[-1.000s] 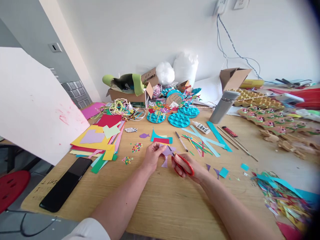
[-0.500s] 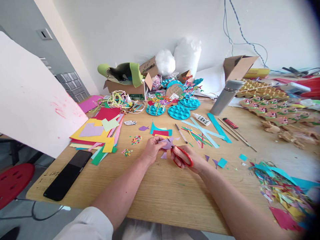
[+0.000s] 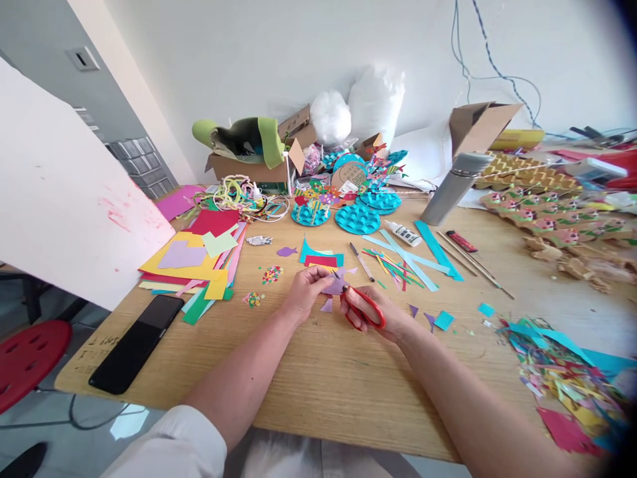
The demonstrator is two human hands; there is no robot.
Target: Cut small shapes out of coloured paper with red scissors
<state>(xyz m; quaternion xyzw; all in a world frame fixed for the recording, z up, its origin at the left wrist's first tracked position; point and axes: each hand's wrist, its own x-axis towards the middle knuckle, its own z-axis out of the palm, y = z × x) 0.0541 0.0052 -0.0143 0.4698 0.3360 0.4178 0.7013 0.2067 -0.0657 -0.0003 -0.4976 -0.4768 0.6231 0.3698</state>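
Between the fingers of my left hand (image 3: 304, 293) is a small piece of purple paper (image 3: 334, 285). My right hand (image 3: 371, 312) is closed round the red handles of a pair of scissors (image 3: 375, 309), whose blades are at the purple paper. A purple scrap (image 3: 327, 305) lies just below the held piece. Beyond my hands are a purple paper fish (image 3: 287, 251) and a stack of coloured paper pieces (image 3: 321, 261). A pen (image 3: 361, 261) lies behind my right hand, beside thin paper strips (image 3: 398, 267).
A phone (image 3: 137, 344) and stacked coloured paper (image 3: 199, 259) lie on the left. At the back stand blue scalloped discs (image 3: 357, 219) and a grey bottle (image 3: 455, 189). A glue bottle (image 3: 404, 234) lies in front of it. Paper scraps (image 3: 562, 378) are heaped at the right.
The camera view has shifted slightly. My hands keep nearly the same pose, with the scissors still at the purple paper.
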